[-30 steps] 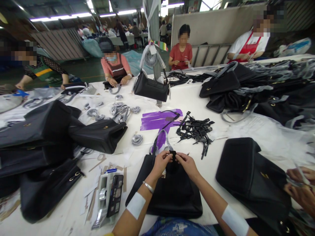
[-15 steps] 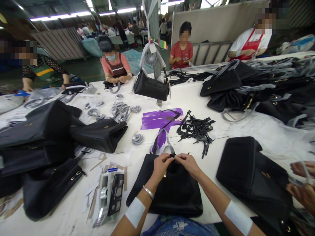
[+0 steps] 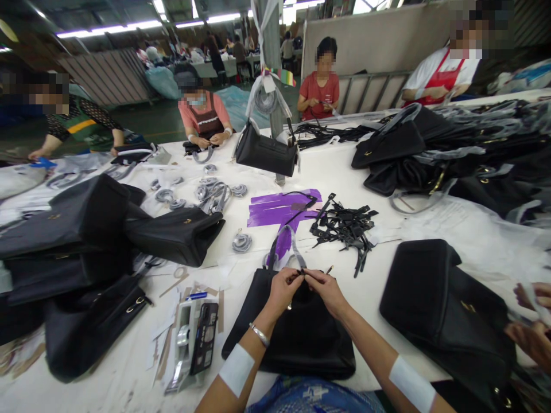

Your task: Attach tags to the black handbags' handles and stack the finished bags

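Observation:
A black handbag (image 3: 310,344) lies in front of me at the table's near edge, its wrapped handle (image 3: 297,248) standing up at the top. My left hand (image 3: 283,289) and my right hand (image 3: 323,288) meet at the bag's upper edge, near the foot of the handle. Both pinch a small black strap piece (image 3: 302,272) there; the fingers hide most of it. A small metal fitting (image 3: 289,306) hangs just below my left hand. Beyond the handle, purple tape (image 3: 279,210) is stuck to the table, beside a heap of black straps (image 3: 344,226).
Black bags are piled at the left (image 3: 86,229) and far right (image 3: 456,137). A tape dispenser (image 3: 193,338) stands left of my bag. Another black bag (image 3: 443,304) lies to the right, near another person's hands (image 3: 531,338). A small bag (image 3: 266,150) hangs from a post.
My hands stay pinched at the same spot, with slight finger movement. The view has shifted slightly. At the far left, a person's arm has reached further left.

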The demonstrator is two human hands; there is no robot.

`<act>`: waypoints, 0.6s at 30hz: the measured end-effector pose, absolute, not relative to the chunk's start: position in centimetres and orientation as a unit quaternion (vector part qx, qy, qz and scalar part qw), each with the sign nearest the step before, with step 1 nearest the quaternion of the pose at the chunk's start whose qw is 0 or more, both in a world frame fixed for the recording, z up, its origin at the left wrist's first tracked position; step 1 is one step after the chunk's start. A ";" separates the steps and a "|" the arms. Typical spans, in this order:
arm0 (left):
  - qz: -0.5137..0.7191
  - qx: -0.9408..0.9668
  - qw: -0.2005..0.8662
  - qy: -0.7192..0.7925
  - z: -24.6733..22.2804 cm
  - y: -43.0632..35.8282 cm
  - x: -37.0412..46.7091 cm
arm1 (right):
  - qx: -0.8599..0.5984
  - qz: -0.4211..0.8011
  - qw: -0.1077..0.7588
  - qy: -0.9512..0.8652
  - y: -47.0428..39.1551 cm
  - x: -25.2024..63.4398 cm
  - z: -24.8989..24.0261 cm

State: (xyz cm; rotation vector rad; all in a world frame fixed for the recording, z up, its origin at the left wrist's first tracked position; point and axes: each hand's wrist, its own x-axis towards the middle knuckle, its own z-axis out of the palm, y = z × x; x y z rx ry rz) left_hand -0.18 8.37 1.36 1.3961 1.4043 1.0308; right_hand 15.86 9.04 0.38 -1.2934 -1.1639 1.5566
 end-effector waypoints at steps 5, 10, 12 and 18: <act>0.407 0.501 0.515 0.564 1.4 8.4 0.0 | -0.496 0.568 0.411 -0.512 8.8 16.0 0.4; 0.412 0.422 0.570 0.572 1.4 8.3 0.1 | -0.502 0.570 0.413 -0.503 8.8 16.0 -0.3; 0.412 0.410 0.573 0.578 1.5 8.3 0.1 | -0.504 0.581 0.407 -0.493 8.9 16.0 -0.4; 0.411 0.383 0.589 0.581 1.0 8.1 0.0 | -0.495 0.594 0.360 -0.523 9.3 16.4 -0.1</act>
